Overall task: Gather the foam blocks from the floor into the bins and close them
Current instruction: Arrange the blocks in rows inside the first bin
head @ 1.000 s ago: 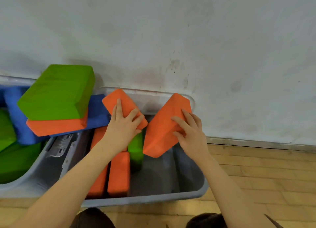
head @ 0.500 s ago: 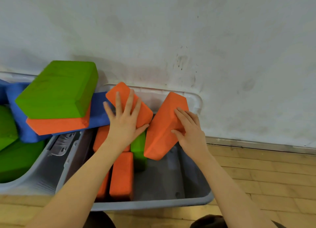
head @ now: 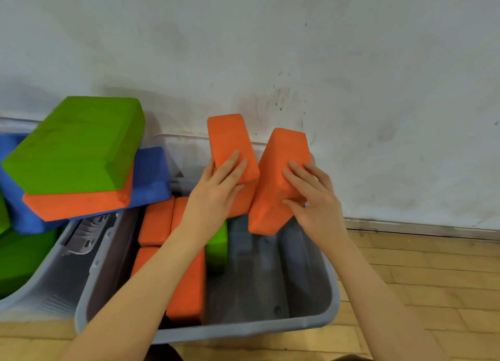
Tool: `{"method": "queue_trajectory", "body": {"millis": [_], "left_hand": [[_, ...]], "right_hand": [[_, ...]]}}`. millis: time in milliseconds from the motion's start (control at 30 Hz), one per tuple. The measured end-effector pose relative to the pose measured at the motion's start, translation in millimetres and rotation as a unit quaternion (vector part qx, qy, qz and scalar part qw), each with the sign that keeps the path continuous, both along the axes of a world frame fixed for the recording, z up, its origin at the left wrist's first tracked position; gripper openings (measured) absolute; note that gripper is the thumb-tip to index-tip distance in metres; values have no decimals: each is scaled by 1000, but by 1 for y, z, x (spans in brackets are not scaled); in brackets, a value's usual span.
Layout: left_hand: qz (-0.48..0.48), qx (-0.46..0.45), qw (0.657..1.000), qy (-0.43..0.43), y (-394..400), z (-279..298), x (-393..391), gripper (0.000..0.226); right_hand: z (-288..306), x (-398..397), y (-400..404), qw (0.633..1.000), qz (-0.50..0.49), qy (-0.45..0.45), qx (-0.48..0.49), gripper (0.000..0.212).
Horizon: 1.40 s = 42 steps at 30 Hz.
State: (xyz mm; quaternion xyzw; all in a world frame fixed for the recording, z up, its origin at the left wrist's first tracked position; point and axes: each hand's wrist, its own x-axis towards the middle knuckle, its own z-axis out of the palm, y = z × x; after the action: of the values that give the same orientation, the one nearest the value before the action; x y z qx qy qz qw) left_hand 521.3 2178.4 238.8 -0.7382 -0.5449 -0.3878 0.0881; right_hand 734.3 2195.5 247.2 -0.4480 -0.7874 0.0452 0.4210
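left bin [head: 40, 293] cut off, left hand [head: 216, 195] hiding block [head: 232, 155]

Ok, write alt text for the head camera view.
Two bare hands, left hand and right hand, each hold an orange foam block upright over a grey bin that already holds orange and green blocks. A second bin, heaped with blocks, stands beside it.
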Motion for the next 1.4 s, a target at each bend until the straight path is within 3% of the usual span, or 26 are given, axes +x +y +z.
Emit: {"method": "queue_trajectory", "body": {"millis": [267, 600, 833, 1033, 1133, 1300, 1400], "left_hand": [[-73, -138, 985, -75, 13, -48, 18, 51], [-24, -181, 983, -10, 24, -134, 5, 48], [26, -175, 981, 82, 16, -172, 10, 42], [26, -255, 958, 130, 24, -178, 13, 82], [20, -285, 946, 155, 28, -182, 13, 95], [36, -307, 927, 212, 25, -181, 22, 114], [58, -313, 921, 226, 28, -182, 30, 119]], "right_hand": [[-41, 24, 15, 995, 16, -54, -81, 60], [-145, -5, 33, 991, 20, -28, -127, 49], [-173, -4, 34, 958, 54, -73, -271, 52], [-178, -1, 36, 942, 20, -161, -292, 86], [-178, 0, 41, 933, 31, -160, -320, 90], [-174, 4, 47, 915, 60, -239, -320, 89], [-176, 1, 48, 919, 59, -223, -319, 87]]}}
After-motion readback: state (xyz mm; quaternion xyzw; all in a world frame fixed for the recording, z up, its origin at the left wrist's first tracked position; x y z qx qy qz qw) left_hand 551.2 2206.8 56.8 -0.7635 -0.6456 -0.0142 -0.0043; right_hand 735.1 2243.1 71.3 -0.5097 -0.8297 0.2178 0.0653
